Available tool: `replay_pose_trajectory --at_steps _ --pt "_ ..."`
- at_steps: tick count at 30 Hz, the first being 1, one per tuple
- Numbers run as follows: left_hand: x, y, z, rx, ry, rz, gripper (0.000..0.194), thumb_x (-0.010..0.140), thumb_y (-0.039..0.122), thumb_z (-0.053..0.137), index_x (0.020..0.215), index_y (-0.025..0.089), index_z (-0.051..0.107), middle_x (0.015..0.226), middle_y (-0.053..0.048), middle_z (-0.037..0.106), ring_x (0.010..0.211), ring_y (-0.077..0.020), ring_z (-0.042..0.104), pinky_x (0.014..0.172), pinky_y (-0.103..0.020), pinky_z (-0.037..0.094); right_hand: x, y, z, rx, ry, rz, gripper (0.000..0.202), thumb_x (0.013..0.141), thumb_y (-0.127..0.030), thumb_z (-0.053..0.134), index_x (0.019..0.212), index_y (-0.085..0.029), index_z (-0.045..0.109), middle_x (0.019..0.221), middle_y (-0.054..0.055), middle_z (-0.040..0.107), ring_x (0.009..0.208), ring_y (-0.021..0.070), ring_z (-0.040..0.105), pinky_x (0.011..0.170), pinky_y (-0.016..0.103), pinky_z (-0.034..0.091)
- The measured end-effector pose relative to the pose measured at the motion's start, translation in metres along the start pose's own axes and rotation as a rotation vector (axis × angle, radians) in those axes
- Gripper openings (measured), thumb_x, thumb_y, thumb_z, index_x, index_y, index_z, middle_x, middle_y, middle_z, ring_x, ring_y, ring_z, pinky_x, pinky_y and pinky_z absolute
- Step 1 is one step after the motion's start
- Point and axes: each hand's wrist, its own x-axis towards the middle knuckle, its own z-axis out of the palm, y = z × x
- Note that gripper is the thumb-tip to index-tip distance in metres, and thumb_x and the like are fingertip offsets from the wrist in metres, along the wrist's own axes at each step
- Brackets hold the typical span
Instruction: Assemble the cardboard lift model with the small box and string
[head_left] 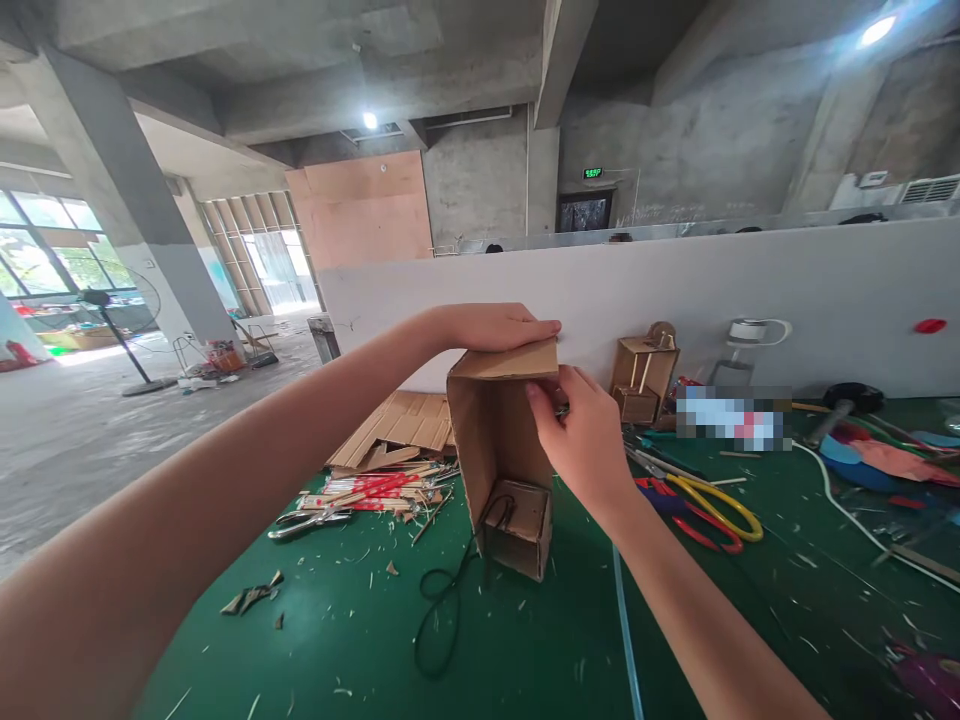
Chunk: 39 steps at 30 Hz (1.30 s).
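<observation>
An upright cardboard box (471, 440) with an open front stands before me on the green table. My left hand (499, 327) lies flat across its top panel, thumb stretched to the right; its other fingers are mostly hidden. At the upper right edge, my right hand (581, 425) pinches the box wall, thumb inside and fingers outside. Something small and dark shows between these fingers, too small to name. A smaller cardboard block (517, 525) sits in the bottom of the box. A thin black cord (442, 600) runs from it onto the table.
Left of the box lie pliers (311, 520), wooden sticks in red wrapping (382, 488) and cardboard sheets (401, 425). Yellow-handled scissors (720, 510) and a similar cardboard model (645, 375) are on the right. A white partition (750, 270) borders the table's back.
</observation>
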Motion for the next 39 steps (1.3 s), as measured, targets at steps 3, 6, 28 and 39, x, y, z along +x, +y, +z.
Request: replay_pose_trajectory --at_steps 3,6,28,39 --pt "0.001 -0.002 0.002 -0.023 0.010 0.001 0.057 0.090 0.053 0.025 0.093 0.017 0.068 0.094 -0.004 0.069 0.084 -0.0185 0.055 0.086 -0.032 0.040 0.001 0.002 0.002 0.031 -0.038 0.006 0.009 0.086 -0.025 0.054 0.089 -0.021 0.062 0.083 0.003 0.069 0.071 0.0199 0.063 0.063 0.030 0.041" --pt "0.001 -0.004 0.004 -0.059 0.028 0.037 0.057 0.091 0.054 0.024 0.095 0.015 0.067 0.097 -0.006 0.068 0.086 -0.0197 0.057 0.086 -0.033 0.041 0.000 0.001 0.003 0.062 -0.032 0.045 0.010 0.087 -0.025 0.052 0.088 -0.021 0.061 0.078 0.004 0.070 0.069 0.0206 0.065 0.061 0.029 0.041" --pt "-0.051 0.018 -0.008 0.045 0.147 0.071 0.060 0.081 0.062 0.046 0.131 0.030 0.049 0.140 -0.002 0.050 0.124 -0.0241 0.046 0.105 -0.035 0.036 -0.002 0.000 -0.001 0.049 -0.056 0.065 0.008 0.088 -0.024 0.046 0.089 -0.021 0.053 0.069 0.003 0.065 0.063 0.0201 0.061 0.057 0.028 0.035" --pt "-0.051 0.012 -0.019 -0.029 -0.071 -0.009 0.072 0.066 0.052 0.067 0.133 0.036 0.046 0.143 -0.002 0.046 0.128 -0.0269 0.043 0.105 -0.039 0.037 -0.006 -0.002 -0.003 0.104 -0.068 0.051 0.012 0.089 -0.022 0.042 0.092 -0.021 0.053 0.074 0.004 0.066 0.062 0.0179 0.059 0.056 0.027 0.032"
